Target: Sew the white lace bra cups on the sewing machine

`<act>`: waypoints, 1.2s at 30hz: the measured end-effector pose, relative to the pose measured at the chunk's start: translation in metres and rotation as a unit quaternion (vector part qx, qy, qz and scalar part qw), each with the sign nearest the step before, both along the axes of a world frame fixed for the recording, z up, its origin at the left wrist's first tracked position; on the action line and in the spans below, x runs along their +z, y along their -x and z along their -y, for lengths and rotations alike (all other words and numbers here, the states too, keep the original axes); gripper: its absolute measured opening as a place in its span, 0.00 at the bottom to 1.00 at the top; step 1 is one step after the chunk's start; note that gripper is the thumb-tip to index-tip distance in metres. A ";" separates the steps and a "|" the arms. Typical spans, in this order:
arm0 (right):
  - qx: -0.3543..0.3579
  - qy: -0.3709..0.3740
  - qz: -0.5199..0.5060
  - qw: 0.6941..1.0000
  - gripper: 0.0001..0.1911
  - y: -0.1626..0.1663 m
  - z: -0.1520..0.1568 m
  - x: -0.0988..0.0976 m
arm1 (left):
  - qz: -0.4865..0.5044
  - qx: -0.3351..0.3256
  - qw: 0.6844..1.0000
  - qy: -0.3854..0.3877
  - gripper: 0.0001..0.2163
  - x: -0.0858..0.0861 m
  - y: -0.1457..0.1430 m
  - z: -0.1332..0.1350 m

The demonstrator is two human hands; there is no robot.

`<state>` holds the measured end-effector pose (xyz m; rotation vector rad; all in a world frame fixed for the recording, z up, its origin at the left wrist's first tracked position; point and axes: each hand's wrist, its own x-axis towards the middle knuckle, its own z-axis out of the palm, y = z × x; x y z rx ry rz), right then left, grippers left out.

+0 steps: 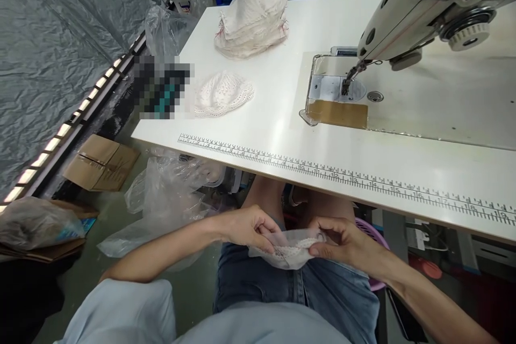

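Note:
Over my lap, below the table's front edge, I hold a small white lace-edged fabric piece [291, 250] between both hands. My left hand [245, 227] pinches its left side with closed fingers. My right hand [342, 241] pinches its right edge, thumb on top. On the white table [282, 134] lies another white lace piece [221, 94] and, further back, a tall stack of white fabric pieces [253, 16].
A sewing machine [427, 11] stands at the right of the table, needle over its plate [338, 88]. A printed ruler [346, 174] runs along the front edge. Plastic bags [169, 193] and a cardboard box [100, 164] lie on the floor at left.

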<state>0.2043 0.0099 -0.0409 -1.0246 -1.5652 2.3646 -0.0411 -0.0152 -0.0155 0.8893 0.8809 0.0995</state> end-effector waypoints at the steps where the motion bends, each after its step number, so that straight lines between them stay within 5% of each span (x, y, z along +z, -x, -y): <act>1: -0.001 0.000 0.000 1.000 0.13 0.000 0.000 0.000 | 0.002 0.003 1.000 0.004 0.19 -0.001 0.001 0.000; 20: 0.057 0.005 -0.014 0.998 0.15 0.003 0.004 0.005 | -0.019 0.036 0.999 -0.011 0.11 -0.004 -0.015 0.005; 36: 0.023 0.001 -0.017 1.000 0.14 0.004 0.007 0.004 | -0.042 0.000 0.998 -0.050 0.10 0.004 -0.013 0.005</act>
